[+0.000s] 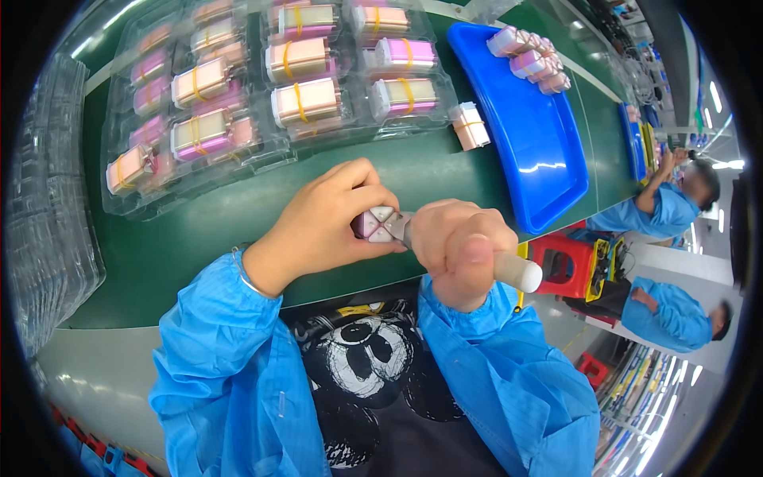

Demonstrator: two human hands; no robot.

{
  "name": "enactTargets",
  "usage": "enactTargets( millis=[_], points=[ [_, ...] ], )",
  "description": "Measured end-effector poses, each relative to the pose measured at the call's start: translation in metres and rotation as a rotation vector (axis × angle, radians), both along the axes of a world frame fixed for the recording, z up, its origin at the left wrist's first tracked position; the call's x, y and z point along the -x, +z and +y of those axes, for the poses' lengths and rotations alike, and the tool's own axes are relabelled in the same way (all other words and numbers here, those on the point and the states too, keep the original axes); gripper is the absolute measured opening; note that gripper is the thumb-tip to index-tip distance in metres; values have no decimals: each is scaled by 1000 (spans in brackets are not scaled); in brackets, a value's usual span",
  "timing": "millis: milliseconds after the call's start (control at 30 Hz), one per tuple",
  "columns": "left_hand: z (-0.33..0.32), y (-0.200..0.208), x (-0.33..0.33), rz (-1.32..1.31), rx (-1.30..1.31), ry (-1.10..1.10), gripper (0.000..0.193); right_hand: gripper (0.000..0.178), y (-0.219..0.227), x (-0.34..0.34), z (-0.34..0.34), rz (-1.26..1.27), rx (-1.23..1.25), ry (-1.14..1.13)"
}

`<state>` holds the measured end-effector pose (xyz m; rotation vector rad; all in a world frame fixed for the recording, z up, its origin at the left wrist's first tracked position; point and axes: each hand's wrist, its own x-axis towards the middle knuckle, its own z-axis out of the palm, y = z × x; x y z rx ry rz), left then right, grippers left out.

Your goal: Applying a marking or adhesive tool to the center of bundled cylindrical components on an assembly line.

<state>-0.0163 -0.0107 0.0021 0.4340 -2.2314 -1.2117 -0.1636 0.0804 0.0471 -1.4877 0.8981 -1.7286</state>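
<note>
My left hand (330, 219) is closed round a small bundle (377, 224) of white and purple pieces. Its end faces up and shows wedge-shaped parts meeting at a centre. In my right hand (461, 246) is a tool with a thick pale handle (518, 273) whose white butt sticks out past the thumb. The tool's metal end (404, 229) reaches the bundle's right side; its exact shape is hidden by my fingers. Both hands meet over the near edge of the green table (214, 274).
Clear plastic trays (270, 147) at the back left hold several banded pink, white and purple bundles. One banded bundle (471, 127) stands beside a blue tray (548, 163) with a cluster of bundles (531, 60). Stacked clear trays (56, 207) rise at far left. Two people sit at right.
</note>
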Motion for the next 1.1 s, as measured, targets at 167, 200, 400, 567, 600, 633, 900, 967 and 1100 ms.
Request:
enactTargets(
  millis=[167, 200, 400, 567, 600, 633, 900, 967, 1100],
  points=[
    [-6, 5, -3, 75, -18, -100, 48, 36, 2, 0, -1, -198, -9, -7],
    [-8, 4, -5, 80, -71, -127, 51, 36, 3, 3, 0, -281, 6, 22],
    [-11, 10, -10, -45, -188, -116, 60, 37, 15, -3, 2, -333, -29, 25],
    [-8, 3, -5, -10, -15, -99, 50, 38, 13, -7, 0, -279, -12, 10],
    [-8, 1, -4, 29, 7, -97, 48, 39, 12, -8, -4, -227, 6, 8],
    [-7, 1, -4, 30, 6, -91, 46, 41, 11, -8, -6, -175, 24, 7],
    [-6, -2, -6, 44, 45, -90, 38, 35, 7, -7, 1, -95, -64, 24],
    [-9, -1, -6, 15, 47, -117, 40, 36, 5, -7, 1, -38, -51, 20],
    [-13, 2, -9, 62, -46, -197, 46, 37, 5, -10, 1, -59, -44, 8]
  ],
)
